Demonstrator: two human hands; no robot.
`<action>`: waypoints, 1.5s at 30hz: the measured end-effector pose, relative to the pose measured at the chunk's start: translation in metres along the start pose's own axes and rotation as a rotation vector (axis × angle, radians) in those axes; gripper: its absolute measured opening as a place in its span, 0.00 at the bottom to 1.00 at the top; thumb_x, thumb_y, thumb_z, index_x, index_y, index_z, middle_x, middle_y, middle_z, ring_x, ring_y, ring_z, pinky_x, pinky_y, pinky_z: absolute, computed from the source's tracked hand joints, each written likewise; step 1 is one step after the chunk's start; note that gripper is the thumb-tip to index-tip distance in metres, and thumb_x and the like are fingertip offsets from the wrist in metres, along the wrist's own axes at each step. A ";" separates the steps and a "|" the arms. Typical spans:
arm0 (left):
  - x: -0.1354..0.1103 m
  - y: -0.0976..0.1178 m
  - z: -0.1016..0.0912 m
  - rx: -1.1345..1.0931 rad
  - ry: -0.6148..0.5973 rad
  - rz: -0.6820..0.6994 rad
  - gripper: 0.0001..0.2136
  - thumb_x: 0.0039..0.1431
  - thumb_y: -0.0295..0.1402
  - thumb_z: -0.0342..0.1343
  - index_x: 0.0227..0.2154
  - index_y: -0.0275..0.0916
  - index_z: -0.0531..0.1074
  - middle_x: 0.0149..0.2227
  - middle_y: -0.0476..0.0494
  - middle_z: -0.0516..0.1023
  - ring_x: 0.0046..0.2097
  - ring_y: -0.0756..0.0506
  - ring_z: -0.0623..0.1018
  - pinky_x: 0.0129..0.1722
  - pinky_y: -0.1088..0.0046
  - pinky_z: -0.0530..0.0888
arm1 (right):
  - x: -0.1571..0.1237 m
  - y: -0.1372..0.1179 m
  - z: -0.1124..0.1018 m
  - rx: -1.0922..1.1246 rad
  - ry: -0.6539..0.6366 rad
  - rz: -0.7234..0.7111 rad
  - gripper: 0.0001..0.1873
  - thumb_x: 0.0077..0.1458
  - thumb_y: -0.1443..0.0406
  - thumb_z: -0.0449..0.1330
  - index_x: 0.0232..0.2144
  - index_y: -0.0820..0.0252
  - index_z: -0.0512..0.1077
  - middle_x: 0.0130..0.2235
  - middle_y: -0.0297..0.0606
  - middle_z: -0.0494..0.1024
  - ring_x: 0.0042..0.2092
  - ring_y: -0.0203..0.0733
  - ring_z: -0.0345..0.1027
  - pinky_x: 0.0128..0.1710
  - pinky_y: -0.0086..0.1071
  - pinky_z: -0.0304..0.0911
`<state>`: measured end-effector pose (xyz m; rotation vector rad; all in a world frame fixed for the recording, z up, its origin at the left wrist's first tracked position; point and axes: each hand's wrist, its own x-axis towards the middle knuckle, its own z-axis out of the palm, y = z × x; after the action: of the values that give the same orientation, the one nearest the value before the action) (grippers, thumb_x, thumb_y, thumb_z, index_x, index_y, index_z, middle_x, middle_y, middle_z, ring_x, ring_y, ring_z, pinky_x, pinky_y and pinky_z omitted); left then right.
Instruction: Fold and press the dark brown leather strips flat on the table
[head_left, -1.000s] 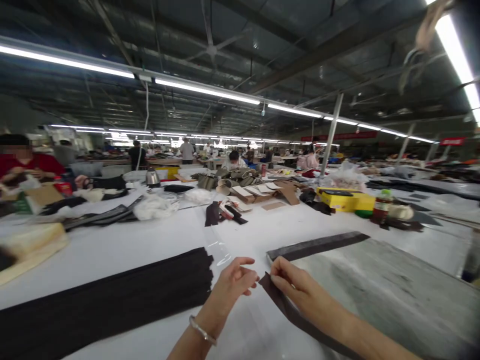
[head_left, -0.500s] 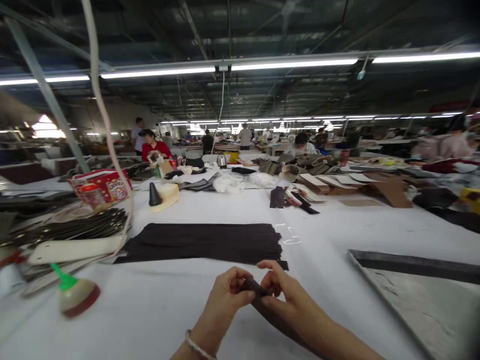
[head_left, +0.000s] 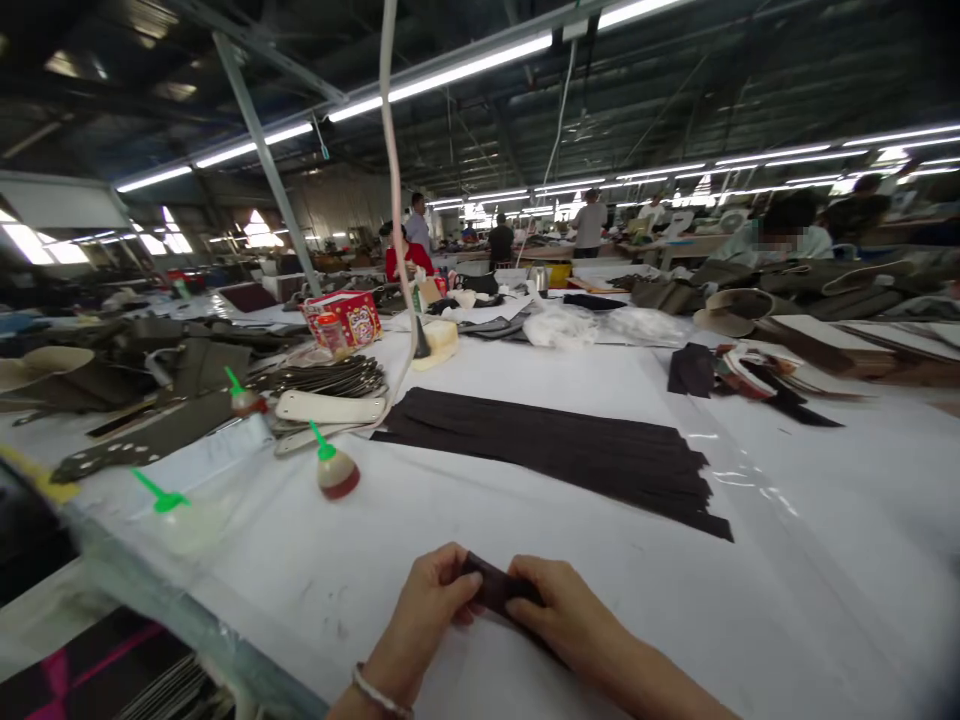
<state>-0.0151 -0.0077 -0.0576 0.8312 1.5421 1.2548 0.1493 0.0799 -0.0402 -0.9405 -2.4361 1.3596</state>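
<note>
My left hand point(head_left: 427, 615) and my right hand point(head_left: 559, 612) are both closed on the end of one dark brown strip point(head_left: 491, 586), low in the middle of the view, just above the white table point(head_left: 525, 520). A bracelet sits on my left wrist. Beyond my hands lies a flat stack of dark brown strips point(head_left: 570, 455), stretching from the centre toward the right. The rest of the held strip is hidden under my right forearm.
Green-capped glue bottles point(head_left: 334, 468) stand left of the stack, near pale cut pieces point(head_left: 330, 408) and a red box point(head_left: 343, 318). A hanging hose point(head_left: 394, 180) drops to a cone. Cardboard and leather parts point(head_left: 757, 375) crowd the right; other people work at far tables.
My view has swung left, bringing the glue bottles and table's left edge into sight. My hands have drawn the strip closer to me and keep pinching its end.
</note>
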 end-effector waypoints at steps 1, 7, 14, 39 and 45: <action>-0.001 -0.002 -0.004 0.007 0.013 -0.007 0.16 0.41 0.45 0.61 0.24 0.37 0.68 0.19 0.49 0.73 0.21 0.51 0.69 0.21 0.77 0.63 | 0.004 -0.002 0.005 -0.006 -0.003 -0.009 0.05 0.50 0.70 0.56 0.29 0.59 0.71 0.31 0.33 0.75 0.34 0.39 0.66 0.32 0.29 0.53; -0.008 -0.002 -0.022 0.129 0.077 -0.004 0.13 0.46 0.44 0.56 0.26 0.38 0.68 0.19 0.49 0.72 0.20 0.50 0.69 0.19 0.76 0.64 | 0.023 -0.009 0.031 -0.218 0.010 -0.069 0.06 0.56 0.70 0.54 0.33 0.57 0.70 0.36 0.35 0.75 0.38 0.42 0.66 0.37 0.32 0.54; -0.029 -0.003 -0.053 0.584 0.347 0.302 0.11 0.59 0.32 0.49 0.42 0.42 0.72 0.41 0.43 0.75 0.41 0.43 0.75 0.42 0.65 0.72 | 0.035 -0.017 0.048 -0.354 0.042 -0.116 0.10 0.55 0.74 0.54 0.38 0.58 0.70 0.41 0.38 0.73 0.45 0.47 0.63 0.44 0.39 0.51; -0.028 -0.010 -0.082 1.413 0.000 0.913 0.14 0.65 0.26 0.47 0.51 0.34 0.69 0.52 0.39 0.75 0.52 0.42 0.75 0.51 0.63 0.75 | 0.056 -0.018 0.056 -0.339 0.059 -0.135 0.14 0.53 0.76 0.53 0.38 0.58 0.71 0.40 0.36 0.73 0.44 0.46 0.62 0.43 0.39 0.50; -0.023 -0.011 -0.080 1.427 -0.013 0.955 0.14 0.65 0.25 0.45 0.51 0.32 0.68 0.50 0.37 0.76 0.50 0.41 0.76 0.48 0.60 0.77 | 0.057 -0.017 0.057 -0.335 0.064 -0.142 0.14 0.53 0.77 0.53 0.38 0.57 0.72 0.40 0.36 0.73 0.44 0.46 0.62 0.44 0.39 0.52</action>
<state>-0.0828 -0.0579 -0.0601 2.6791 2.0002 0.4622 0.0716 0.0690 -0.0654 -0.8419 -2.6725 0.8778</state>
